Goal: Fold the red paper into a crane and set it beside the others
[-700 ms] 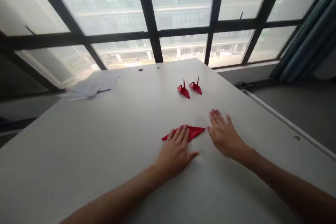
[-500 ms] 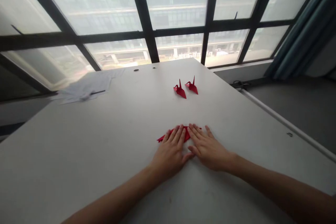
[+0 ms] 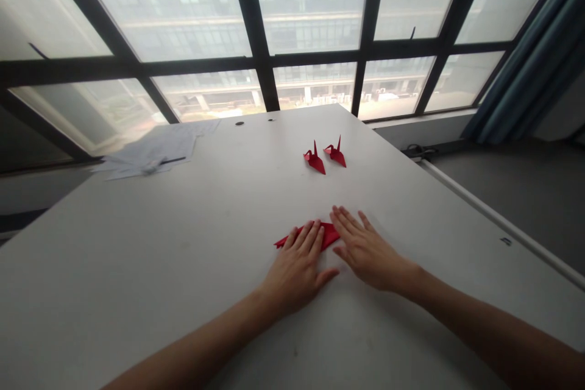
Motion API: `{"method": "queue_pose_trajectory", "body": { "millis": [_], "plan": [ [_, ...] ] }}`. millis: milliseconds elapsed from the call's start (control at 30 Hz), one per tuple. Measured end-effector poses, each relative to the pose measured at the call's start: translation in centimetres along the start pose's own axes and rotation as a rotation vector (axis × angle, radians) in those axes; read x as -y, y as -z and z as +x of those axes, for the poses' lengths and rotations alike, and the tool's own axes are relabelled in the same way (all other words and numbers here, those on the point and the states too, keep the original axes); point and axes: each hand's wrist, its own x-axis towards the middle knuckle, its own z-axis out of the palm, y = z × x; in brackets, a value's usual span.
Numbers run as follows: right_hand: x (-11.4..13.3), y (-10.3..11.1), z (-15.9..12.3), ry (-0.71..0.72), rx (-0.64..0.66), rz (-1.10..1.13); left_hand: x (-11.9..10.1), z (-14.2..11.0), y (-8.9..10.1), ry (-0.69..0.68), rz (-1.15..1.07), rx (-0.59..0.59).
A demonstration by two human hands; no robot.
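Observation:
A folded piece of red paper (image 3: 329, 235) lies flat on the white table (image 3: 183, 268), its pointed left end showing past my fingers. My left hand (image 3: 299, 262) rests palm down across the left part of the paper, fingers stretched out and thumb apart. Over the paper's right end is my right hand (image 3: 365, 250), also flat and open, its fingertips reaching beyond the far edge. Part of the paper is hidden beneath both hands.
Two red paper cranes, a left crane (image 3: 315, 162) and a right crane (image 3: 337, 153), stand farther back. Loose white papers (image 3: 155, 149) with a dark pen (image 3: 173, 161) on them lie at the far left. Windows rise behind the table; a blue curtain (image 3: 516, 61) hangs at right.
My right hand has shifted slightly right and away from me, uncovering more of the paper's middle. My left hand stays pressed on the paper. The camera has tilted slightly.

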Motion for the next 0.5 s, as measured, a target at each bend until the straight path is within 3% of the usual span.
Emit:
{"method": "queue_pose_trajectory", "body": {
  "millis": [100,300,500],
  "plan": [
    [0.5,-0.4,-0.3,0.127,0.077,0.055,-0.7,-0.2,0.3,-0.020,0.031,-0.021],
    [0.8,-0.8,-0.9,0.087,0.041,-0.004,-2.9,-1.7,0.7,-0.003,0.080,-0.060],
    [2.5,-1.2,-2.3,0.053,-0.083,-0.134,-2.8,-2.2,0.4,0.016,-0.006,-0.015]
  ]
}}
